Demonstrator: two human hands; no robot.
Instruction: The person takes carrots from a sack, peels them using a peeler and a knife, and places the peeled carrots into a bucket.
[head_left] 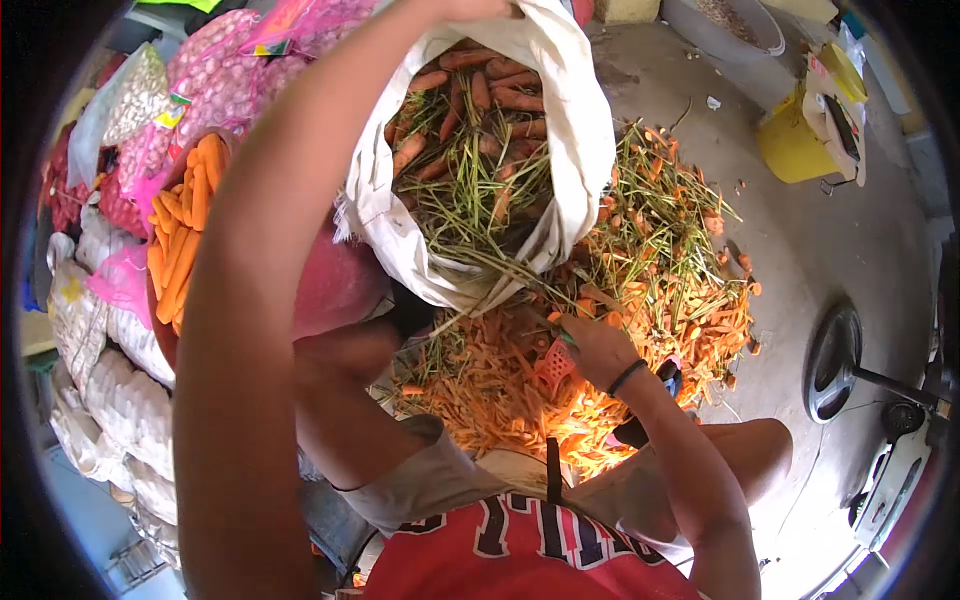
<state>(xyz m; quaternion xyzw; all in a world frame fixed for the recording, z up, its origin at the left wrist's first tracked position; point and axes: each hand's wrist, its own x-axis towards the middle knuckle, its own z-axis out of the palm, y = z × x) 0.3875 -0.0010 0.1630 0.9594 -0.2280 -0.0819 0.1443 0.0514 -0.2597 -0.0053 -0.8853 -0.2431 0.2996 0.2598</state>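
The white sack (585, 130) leans with its wide mouth toward the wearer, its rolled rim forming a loose ring around unpeeled carrots (518, 100) and green stalks (465, 215). The left hand (485, 8) is at the far rim, cut off by the top of the view, so I cannot tell whether its fingers grasp the cloth. The left arm runs up past the sack's left side and blocks part of that edge. The right hand (600, 352) is just outside the near rim, above the peelings (490, 385), its fingers clenched on a small green object (568, 339) mostly hidden by the hand. A red perforated piece (554, 364) sits just beside it.

The peelings spread between the wearer's legs, bordered by the sack; trimmed tops (665, 225) and stalks carry the heap up along the sack's right side. Room is tight on the left, where a bowl of peeled carrots (180, 225) stands close to net bags (205, 70). The widest bare floor (775, 245) lies right of the heap, up to a yellow bucket (782, 142) and a round dark base (832, 365)
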